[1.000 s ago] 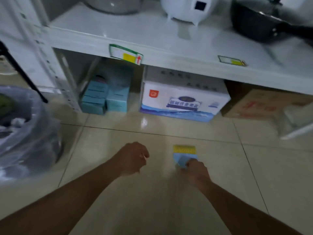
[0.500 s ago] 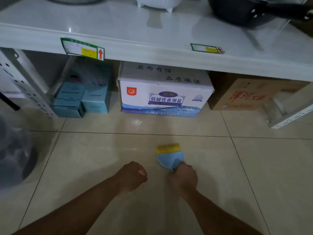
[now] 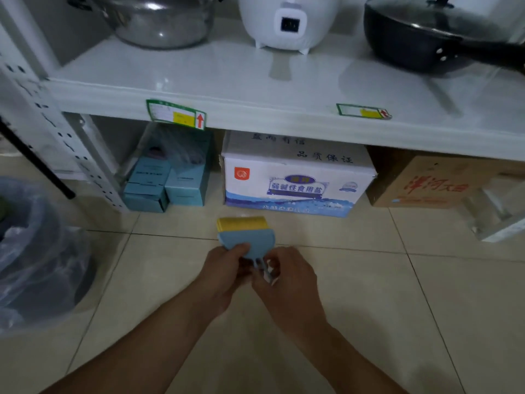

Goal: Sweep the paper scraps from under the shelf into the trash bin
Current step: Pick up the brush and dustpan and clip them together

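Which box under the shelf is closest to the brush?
The white salt box, straight behind the brush; the teal boxes sit left, the brown box right.

The white shelf (image 3: 199,78) carries a steel pot (image 3: 159,21) at its left end, a white rice cooker (image 3: 289,21) mid-shelf and a black pan (image 3: 420,35) at the right end. On the tiled floor (image 3: 369,308) beneath stand teal boxes (image 3: 167,180), a white carton (image 3: 295,180) and a brown carton (image 3: 437,183), left to right. A bagged trash bin (image 3: 37,257) sits on the floor by the shelf's left post.

Brush handle (image 3: 260,264) hidden betw. both hands; trash bin (image 3: 34,251) cut off at left edge.
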`<state>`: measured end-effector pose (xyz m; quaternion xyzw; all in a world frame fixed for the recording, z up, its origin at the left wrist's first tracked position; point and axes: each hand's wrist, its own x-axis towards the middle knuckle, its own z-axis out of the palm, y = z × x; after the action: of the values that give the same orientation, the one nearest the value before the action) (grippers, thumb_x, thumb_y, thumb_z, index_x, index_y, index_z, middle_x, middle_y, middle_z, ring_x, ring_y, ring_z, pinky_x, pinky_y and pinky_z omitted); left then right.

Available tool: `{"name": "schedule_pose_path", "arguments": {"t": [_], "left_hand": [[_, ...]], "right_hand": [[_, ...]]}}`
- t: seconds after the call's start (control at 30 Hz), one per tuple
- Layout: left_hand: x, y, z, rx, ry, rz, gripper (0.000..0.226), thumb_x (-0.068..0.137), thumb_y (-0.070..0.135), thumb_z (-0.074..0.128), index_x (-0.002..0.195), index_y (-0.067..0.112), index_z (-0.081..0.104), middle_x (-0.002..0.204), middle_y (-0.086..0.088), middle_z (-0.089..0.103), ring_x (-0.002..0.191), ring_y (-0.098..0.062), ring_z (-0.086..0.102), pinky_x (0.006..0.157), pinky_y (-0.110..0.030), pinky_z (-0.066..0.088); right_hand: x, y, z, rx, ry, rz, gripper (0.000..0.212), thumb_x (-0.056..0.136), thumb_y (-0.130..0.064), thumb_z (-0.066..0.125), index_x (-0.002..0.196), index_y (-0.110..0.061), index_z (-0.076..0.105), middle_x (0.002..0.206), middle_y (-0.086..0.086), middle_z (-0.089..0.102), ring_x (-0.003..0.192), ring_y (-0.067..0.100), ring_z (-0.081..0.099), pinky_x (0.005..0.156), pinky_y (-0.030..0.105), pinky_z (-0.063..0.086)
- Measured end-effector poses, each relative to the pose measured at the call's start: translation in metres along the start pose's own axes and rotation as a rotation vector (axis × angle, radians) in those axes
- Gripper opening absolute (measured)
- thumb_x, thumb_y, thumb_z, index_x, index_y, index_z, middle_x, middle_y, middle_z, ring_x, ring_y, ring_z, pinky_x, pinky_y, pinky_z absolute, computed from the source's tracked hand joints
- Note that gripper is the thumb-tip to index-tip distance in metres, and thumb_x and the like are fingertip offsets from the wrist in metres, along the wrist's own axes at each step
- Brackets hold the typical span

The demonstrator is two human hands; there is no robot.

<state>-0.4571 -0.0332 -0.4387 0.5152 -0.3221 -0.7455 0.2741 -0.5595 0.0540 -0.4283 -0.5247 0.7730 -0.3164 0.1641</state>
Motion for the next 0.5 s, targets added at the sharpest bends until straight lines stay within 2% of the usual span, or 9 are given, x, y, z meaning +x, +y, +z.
{"name": "schedule_pose_path", "arguments": {"t": [0.07,0.17,0.27,0.33,0.4,0.5], "left_hand": [[-0.012,0.031,-0.008,-0.037,-0.007,0.041,0.022,0.093,0.011,0.053,0.109,-0.001,0.063,0.075,-0.014,0.074,0.06,-0.021,0.07,0.062,-0.033,0.058],[-0.037,0.082,-0.023,-0.087,-0.02,0.128,0.021,0.093,0.012,0.05,0.106,0.0,0.062,0.063,-0.009,0.071,0.051,-0.017,0.067,0.054,-0.028,0.055],[-0.072,0.131,-0.043,-0.137,-0.043,0.234,0.018,0.097,0.018,0.048,0.099,0.005,0.061,0.047,0.0,0.06,0.039,-0.009,0.057,0.047,-0.022,0.051],[-0.101,0.164,-0.06,-0.164,-0.064,0.321,0.025,0.099,0.027,0.046,0.094,0.007,0.061,0.044,0.004,0.056,0.038,-0.007,0.055,0.049,-0.023,0.053],[-0.131,0.192,-0.081,-0.177,-0.044,0.4,0.036,0.097,0.037,0.048,0.09,0.006,0.065,0.056,-0.002,0.067,0.049,-0.012,0.065,0.057,-0.026,0.058],[-0.171,0.22,-0.121,-0.207,0.052,0.501,0.046,0.094,0.043,0.05,0.11,0.002,0.063,0.093,-0.015,0.074,0.076,-0.025,0.07,0.071,-0.034,0.061]], "right_hand": [[0.003,-0.019,-0.01,0.039,0.004,-0.24,0.023,0.079,-0.034,0.066,0.099,-0.023,0.064,0.1,-0.007,0.057,0.081,0.006,0.06,0.072,0.023,0.053],[0.016,-0.061,-0.028,0.006,0.052,-0.538,0.019,0.088,-0.03,0.062,0.101,-0.02,0.071,0.104,-0.004,0.064,0.09,0.004,0.061,0.081,0.012,0.047],[0.035,-0.119,-0.045,-0.01,0.163,-0.725,0.024,0.091,-0.03,0.057,0.099,-0.015,0.075,0.102,-0.002,0.07,0.093,0.004,0.06,0.087,0.006,0.038],[0.046,-0.163,-0.055,0.031,0.231,-0.798,0.02,0.092,-0.027,0.061,0.097,-0.014,0.076,0.1,-0.001,0.072,0.092,0.003,0.06,0.089,0.003,0.036],[0.053,-0.209,-0.065,0.075,0.295,-0.861,0.014,0.089,-0.021,0.065,0.092,-0.014,0.076,0.096,-0.001,0.074,0.088,0.003,0.062,0.089,0.004,0.038],[0.056,-0.272,-0.076,0.208,0.355,-0.95,0.013,0.086,-0.017,0.068,0.088,-0.009,0.079,0.089,0.001,0.075,0.078,0.009,0.067,0.079,0.021,0.051]]}}
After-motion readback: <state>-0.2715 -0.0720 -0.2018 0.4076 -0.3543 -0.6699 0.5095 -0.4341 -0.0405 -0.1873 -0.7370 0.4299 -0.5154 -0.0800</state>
